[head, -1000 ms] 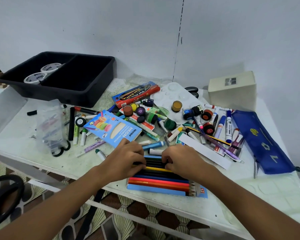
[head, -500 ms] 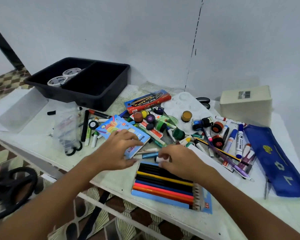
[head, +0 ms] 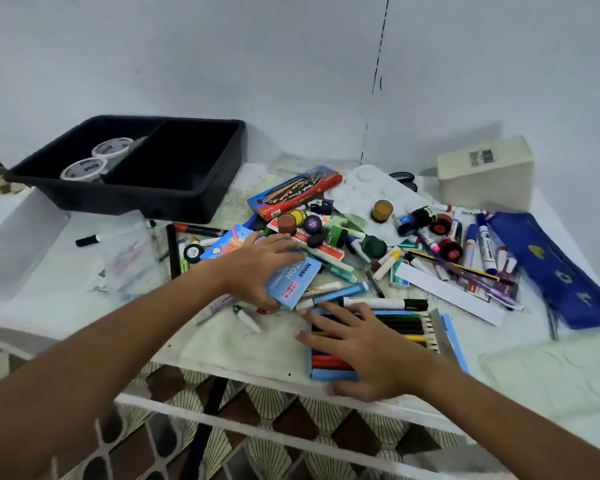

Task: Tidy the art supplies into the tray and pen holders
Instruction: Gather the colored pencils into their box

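Sitting at table's (head: 222, 344) far left corner, black tray (head: 174, 199) holds two tape rolls (head: 97, 159). Right of tray, left hand (head: 257, 268) grips blue pencil box (head: 291, 278); nearer, right hand (head: 368, 351) spread flat on coloured pencils (head: 402, 323).

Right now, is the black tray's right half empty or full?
Empty, as far as shown: the black tray holds two tape rolls in its left half only.
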{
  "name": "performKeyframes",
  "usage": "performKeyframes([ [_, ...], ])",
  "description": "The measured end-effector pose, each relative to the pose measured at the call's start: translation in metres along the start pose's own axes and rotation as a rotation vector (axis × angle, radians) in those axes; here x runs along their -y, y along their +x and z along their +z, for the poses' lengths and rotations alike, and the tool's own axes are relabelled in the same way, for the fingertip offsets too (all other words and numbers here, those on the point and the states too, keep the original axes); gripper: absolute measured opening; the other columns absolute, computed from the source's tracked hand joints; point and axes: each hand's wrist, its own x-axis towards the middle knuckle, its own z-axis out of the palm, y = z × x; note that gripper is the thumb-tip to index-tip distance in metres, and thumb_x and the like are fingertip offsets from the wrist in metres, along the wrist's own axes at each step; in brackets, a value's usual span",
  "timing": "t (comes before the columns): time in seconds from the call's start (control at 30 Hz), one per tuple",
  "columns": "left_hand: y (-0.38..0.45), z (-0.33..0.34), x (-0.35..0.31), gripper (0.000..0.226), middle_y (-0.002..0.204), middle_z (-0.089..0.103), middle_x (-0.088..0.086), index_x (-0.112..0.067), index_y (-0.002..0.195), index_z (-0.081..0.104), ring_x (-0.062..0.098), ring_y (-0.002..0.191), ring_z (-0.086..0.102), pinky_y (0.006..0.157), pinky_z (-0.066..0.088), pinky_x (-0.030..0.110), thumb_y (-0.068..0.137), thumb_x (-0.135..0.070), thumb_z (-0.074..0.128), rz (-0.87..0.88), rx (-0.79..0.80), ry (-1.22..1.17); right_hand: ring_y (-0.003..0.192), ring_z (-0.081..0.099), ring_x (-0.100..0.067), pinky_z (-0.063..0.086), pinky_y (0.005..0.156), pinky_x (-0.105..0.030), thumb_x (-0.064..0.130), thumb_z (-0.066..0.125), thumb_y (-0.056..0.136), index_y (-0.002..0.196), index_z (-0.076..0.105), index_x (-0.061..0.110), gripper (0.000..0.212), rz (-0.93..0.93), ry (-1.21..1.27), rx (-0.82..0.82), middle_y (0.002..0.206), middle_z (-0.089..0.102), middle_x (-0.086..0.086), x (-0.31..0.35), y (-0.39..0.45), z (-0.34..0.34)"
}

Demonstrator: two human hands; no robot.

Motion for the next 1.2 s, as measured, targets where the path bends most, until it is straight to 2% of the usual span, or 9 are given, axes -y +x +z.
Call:
performKeyframes([
  [0.2, 0.004, -0.004, 0.004, 0.110, 0.151, 0.024, 0.000, -0.029, 0.151, 0.021, 0.020, 0.137, 0.022, 0.111, 0.021, 0.043, 0.062, -0.071, 0.072, 0.039, 0.005, 0.017, 0.149, 0.011, -0.024, 0.020, 0.113, -0.048, 0.063, 0.044, 0.091, 0.151, 0.028, 0.028, 0.071, 0.045, 0.032, 0.000, 0.161, 0.017, 0.002, -0.001, 0.000, -0.003],
  [0.3, 0.004, -0.005, 0.006, 0.116, 0.148, 0.025, -0.002, -0.033, 0.151, 0.020, 0.019, 0.133, 0.023, 0.104, 0.020, 0.041, 0.057, -0.076, 0.071, 0.034, 0.012, 0.024, 0.144, 0.029, -0.028, 0.035, 0.107, -0.045, 0.066, 0.047, 0.088, 0.139, 0.051, 0.023, 0.066, 0.005, -0.014, -0.119, 0.151, 0.041, 0.000, -0.001, -0.004, -0.002],
  [0.37, 0.004, -0.006, 0.005, 0.119, 0.146, 0.027, -0.002, -0.032, 0.151, 0.018, 0.019, 0.130, 0.025, 0.100, 0.020, 0.038, 0.054, -0.080, 0.069, 0.033, 0.001, 0.052, 0.139, 0.038, -0.029, 0.041, 0.103, -0.043, 0.067, 0.046, 0.087, 0.132, 0.058, 0.024, 0.063, -0.013, -0.042, -0.191, 0.145, 0.050, 0.002, -0.001, -0.006, 0.000],
  [0.5, -0.005, -0.009, 0.001, 0.125, 0.143, 0.033, -0.002, -0.027, 0.150, 0.020, 0.018, 0.125, 0.026, 0.102, 0.019, 0.038, 0.049, -0.085, 0.065, 0.022, -0.028, 0.056, 0.134, 0.045, -0.029, 0.044, 0.100, -0.043, 0.067, 0.046, 0.087, 0.127, 0.062, 0.026, 0.060, -0.008, -0.079, -0.232, 0.140, 0.055, 0.004, 0.002, -0.005, 0.001],
  [0.57, -0.014, -0.009, -0.002, 0.124, 0.137, 0.037, -0.003, -0.026, 0.148, 0.026, 0.015, 0.120, 0.026, 0.097, 0.016, 0.034, 0.046, -0.088, 0.062, 0.031, -0.057, 0.043, 0.135, 0.044, -0.031, 0.044, 0.101, -0.045, 0.066, 0.048, 0.087, 0.127, 0.062, 0.024, 0.060, 0.000, -0.073, -0.224, 0.140, 0.054, 0.003, 0.003, -0.005, 0.001],
  [0.67, -0.029, -0.007, -0.008, 0.123, 0.133, 0.037, -0.005, -0.027, 0.148, 0.028, 0.014, 0.120, 0.027, 0.102, 0.015, 0.033, 0.047, -0.089, 0.062, 0.052, -0.076, 0.006, 0.136, 0.041, -0.035, 0.041, 0.104, -0.049, 0.063, 0.053, 0.086, 0.128, 0.063, 0.021, 0.060, 0.020, -0.022, -0.220, 0.141, 0.054, 0.000, 0.004, -0.005, 0.002],
  [0.77, -0.044, -0.003, -0.013, 0.120, 0.130, 0.037, -0.006, -0.025, 0.147, 0.030, 0.012, 0.119, 0.028, 0.103, 0.023, 0.030, 0.050, -0.085, 0.067, 0.059, -0.069, -0.088, 0.131, 0.047, -0.037, 0.041, 0.104, -0.051, 0.061, 0.061, 0.083, 0.124, 0.065, 0.021, 0.058, 0.026, -0.016, -0.238, 0.137, 0.057, -0.001, 0.006, -0.003, 0.003],
  [0.97, -0.064, 0.007, -0.023, 0.116, 0.126, 0.040, -0.005, -0.021, 0.145, 0.037, 0.010, 0.115, 0.035, 0.098, 0.034, 0.029, 0.052, -0.083, 0.066, 0.049, -0.106, -0.143, 0.113, 0.060, -0.039, 0.054, 0.087, -0.052, 0.051, 0.076, 0.074, 0.112, 0.072, 0.015, 0.052, -0.015, -0.046, -0.390, 0.125, 0.065, -0.008, 0.007, 0.004, 0.008],
  [1.2, -0.078, 0.018, -0.032, 0.114, 0.126, 0.042, -0.001, -0.020, 0.144, 0.038, 0.013, 0.116, 0.037, 0.099, 0.033, 0.031, 0.054, -0.084, 0.064, 0.008, -0.139, -0.116, 0.118, 0.056, -0.043, 0.051, 0.091, -0.055, 0.048, 0.074, 0.077, 0.113, 0.071, 0.011, 0.051, -0.109, 0.007, -0.507, 0.131, 0.061, -0.011, 0.011, 0.010, 0.008],
])
